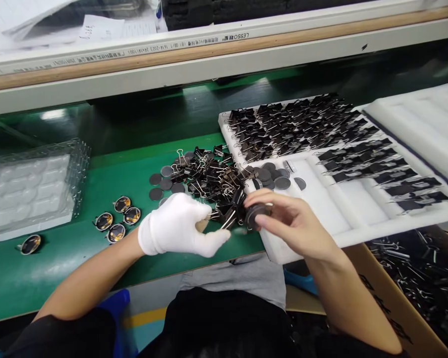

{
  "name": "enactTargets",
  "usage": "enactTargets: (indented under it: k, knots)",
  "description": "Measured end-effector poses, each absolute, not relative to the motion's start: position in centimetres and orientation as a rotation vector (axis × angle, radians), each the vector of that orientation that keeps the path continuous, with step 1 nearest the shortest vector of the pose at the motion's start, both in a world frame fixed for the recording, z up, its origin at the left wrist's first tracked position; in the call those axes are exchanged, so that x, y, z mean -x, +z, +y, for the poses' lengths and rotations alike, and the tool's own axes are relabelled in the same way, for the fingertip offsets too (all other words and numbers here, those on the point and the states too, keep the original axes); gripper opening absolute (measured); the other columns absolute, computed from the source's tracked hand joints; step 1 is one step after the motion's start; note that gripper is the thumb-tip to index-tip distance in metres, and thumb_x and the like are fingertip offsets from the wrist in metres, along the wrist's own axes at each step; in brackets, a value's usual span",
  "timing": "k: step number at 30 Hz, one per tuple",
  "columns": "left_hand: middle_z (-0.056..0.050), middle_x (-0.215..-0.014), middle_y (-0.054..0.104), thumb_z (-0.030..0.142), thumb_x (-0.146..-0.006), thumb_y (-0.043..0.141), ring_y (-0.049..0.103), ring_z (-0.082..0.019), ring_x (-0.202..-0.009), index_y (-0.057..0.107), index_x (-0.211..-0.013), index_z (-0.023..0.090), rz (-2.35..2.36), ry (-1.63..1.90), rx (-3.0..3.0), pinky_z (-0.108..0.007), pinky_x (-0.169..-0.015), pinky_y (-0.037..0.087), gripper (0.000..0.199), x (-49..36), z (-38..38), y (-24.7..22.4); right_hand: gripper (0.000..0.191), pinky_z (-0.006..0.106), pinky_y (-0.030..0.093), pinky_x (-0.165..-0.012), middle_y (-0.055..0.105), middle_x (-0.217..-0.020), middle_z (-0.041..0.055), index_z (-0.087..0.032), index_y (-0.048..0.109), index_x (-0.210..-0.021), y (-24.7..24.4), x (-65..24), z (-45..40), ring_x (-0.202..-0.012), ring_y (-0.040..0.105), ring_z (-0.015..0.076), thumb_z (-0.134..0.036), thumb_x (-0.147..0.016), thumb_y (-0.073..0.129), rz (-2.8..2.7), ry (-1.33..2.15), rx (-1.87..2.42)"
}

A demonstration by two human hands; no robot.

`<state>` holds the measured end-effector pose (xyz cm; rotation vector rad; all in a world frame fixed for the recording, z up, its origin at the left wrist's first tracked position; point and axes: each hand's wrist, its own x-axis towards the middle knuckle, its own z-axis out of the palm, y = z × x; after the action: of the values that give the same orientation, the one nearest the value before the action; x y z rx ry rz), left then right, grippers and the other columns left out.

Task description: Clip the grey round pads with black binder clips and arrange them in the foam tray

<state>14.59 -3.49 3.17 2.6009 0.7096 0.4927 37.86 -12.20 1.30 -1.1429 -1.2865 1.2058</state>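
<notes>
My left hand (182, 223), in a white glove, pinches the wire handles of a black binder clip (226, 211) between thumb and fingers. My bare right hand (291, 221) holds dark round discs (257, 215) right beside that clip. Behind my hands lies a heap of black binder clips (209, 171) on the green table (123, 149). Loose grey discs (166, 184) lie left of the heap. More dark discs (271, 175) rest on the white foam tray (313, 199), whose far sections hold rows of clips (291, 124).
Several round pieces with shiny amber centres (116, 232) lie on the left of the table, near stacked clear plastic trays (33, 184). A cardboard box (392, 298) of clips stands at the lower right. A shelf edge (209, 49) crosses above the table.
</notes>
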Motion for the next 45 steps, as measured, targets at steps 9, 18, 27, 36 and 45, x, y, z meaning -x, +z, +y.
enactTargets:
  k: [9, 18, 27, 36, 45]
  knots:
    - [0.007, -0.042, 0.027, 0.046, -0.087, 0.056, 0.021, -0.007, -0.041, 0.032, -0.048, 0.020, 0.750, -0.007, -2.363, -0.025, -0.042, 0.021, 0.052, -12.7, -2.6, 2.9, 0.028, 0.031, 0.062, -0.071, 0.075, -0.104, 0.0061, -0.025, 0.076, -0.112, 2.8, -39.5, -12.6, -0.080, 0.070, 0.0181, -0.036, -0.086, 0.078, -1.378, 1.159, 1.414]
    - [0.003, -0.040, 0.040, 0.065, -0.095, 0.045, 0.031, -0.011, -0.036, 0.049, -0.046, 0.021, 1.010, -0.508, -2.262, -0.029, -0.045, 0.026, 0.067, -5.1, -0.7, 2.6, 0.041, 0.032, 0.062, -0.078, 0.066, -0.099, 0.0032, -0.025, 0.054, -0.132, -2.6, -30.9, -16.1, -0.085, 0.070, 0.0156, -0.032, -0.092, 0.065, -1.053, 1.812, 1.161]
    - [-0.014, -0.107, 0.070, 0.051, -0.105, 0.032, 0.064, -0.028, -0.099, 0.068, -0.110, 0.017, 1.817, 0.510, -2.543, -0.039, -0.085, 0.044, 0.050, -11.2, -4.4, -1.0, 0.065, 0.047, 0.061, -0.085, 0.053, -0.120, 0.0099, -0.025, 0.037, -0.154, -5.2, -28.7, -14.9, -0.084, 0.064, 0.0192, -0.022, -0.093, 0.059, -1.922, 1.131, 1.394]
    - [-0.017, -0.124, 0.064, 0.051, -0.104, 0.036, 0.055, -0.033, -0.112, 0.066, -0.120, 0.019, 2.105, 0.589, -2.378, -0.045, -0.088, 0.041, 0.048, -11.9, -5.3, -3.2, 0.067, 0.043, 0.060, -0.086, 0.052, -0.120, 0.0131, -0.018, 0.021, -0.162, -3.5, -29.7, -14.9, -0.094, 0.063, 0.0216, -0.013, -0.097, 0.036, -2.169, 1.023, 1.367]
    - [-0.012, -0.121, 0.063, 0.055, -0.105, 0.029, 0.055, -0.028, -0.111, 0.064, -0.109, 0.023, 2.094, 0.625, -2.259, -0.042, -0.090, 0.041, 0.048, -10.8, -5.1, -4.5, 0.049, 0.048, 0.056, -0.092, 0.052, -0.122, 0.0174, -0.014, 0.045, -0.146, -3.7, -29.4, -13.7, -0.110, 0.057, 0.0296, -0.012, -0.098, 0.037, -2.249, 0.907, 1.345]
